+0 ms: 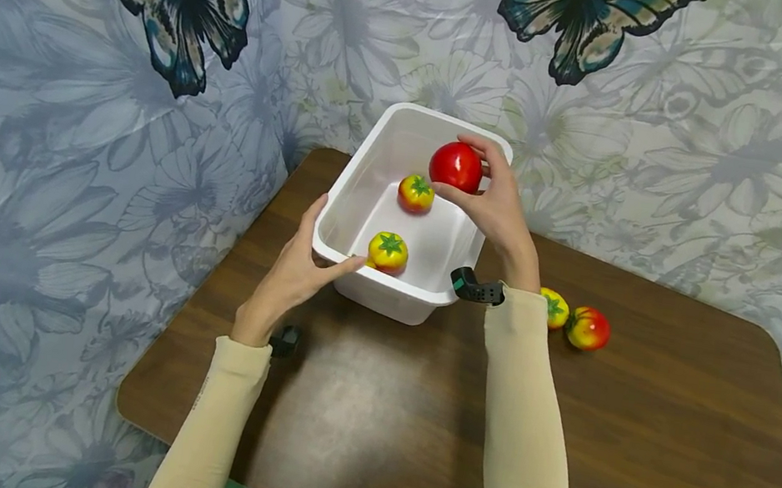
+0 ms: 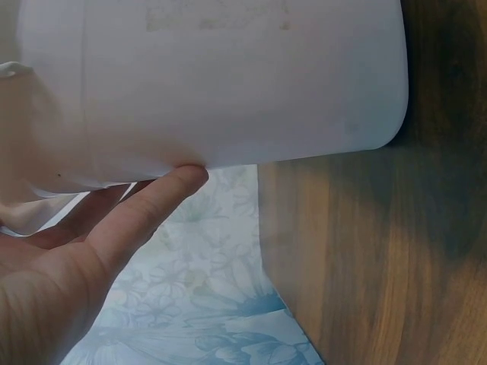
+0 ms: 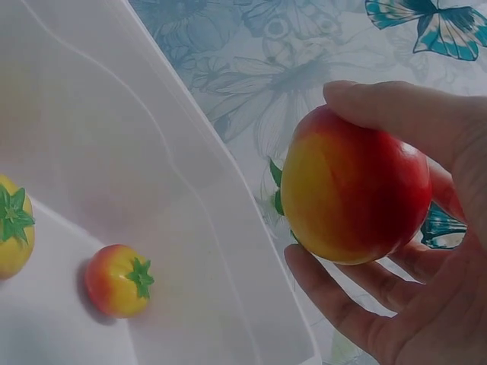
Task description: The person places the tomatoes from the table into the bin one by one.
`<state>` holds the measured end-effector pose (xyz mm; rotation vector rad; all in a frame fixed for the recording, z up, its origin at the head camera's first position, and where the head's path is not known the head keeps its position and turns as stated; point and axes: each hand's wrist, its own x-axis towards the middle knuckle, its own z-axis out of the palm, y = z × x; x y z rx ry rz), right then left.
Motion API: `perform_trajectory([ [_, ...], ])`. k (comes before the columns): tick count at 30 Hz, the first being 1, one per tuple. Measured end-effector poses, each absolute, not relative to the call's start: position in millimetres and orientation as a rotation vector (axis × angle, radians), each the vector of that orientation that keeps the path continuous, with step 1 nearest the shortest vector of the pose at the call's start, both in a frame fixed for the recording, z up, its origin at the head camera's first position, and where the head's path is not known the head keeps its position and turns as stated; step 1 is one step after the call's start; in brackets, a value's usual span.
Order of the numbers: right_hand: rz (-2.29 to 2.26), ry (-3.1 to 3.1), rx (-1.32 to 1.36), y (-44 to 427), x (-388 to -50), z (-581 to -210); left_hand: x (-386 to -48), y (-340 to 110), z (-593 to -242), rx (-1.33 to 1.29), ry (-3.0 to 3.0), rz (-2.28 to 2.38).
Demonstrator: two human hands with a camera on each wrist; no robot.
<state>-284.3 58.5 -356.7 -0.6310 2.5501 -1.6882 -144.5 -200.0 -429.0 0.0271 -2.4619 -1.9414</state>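
Note:
A white tub (image 1: 348,187) stands on the table, holding two small yellow-red tomatoes (image 1: 416,195) (image 1: 387,252). Over its back right part, my right hand (image 1: 491,204) grips a large red tomato (image 1: 456,166); in the right wrist view the tomato (image 3: 354,190) shows a yellow side and green leaves, with thumb and fingers around it. At the tub's near left corner my left hand (image 1: 291,275) holds the rim, thumb over the edge. The left wrist view shows fingers (image 2: 144,217) against the tub's outer wall (image 2: 251,91).
Two more yellow-red tomatoes (image 1: 554,309) (image 1: 588,328) lie on the brown wooden table (image 1: 668,420), right of the tub and beside my right forearm. A patterned cloth (image 1: 82,231) with butterflies rises behind and left of the table.

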Motion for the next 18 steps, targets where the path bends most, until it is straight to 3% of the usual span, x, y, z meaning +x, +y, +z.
perform_trajectory([
  [18, -1.811, 2.427, -0.585, 78, -279, -362, -149, -203, -448, -0.007, -2.442, -1.881],
])
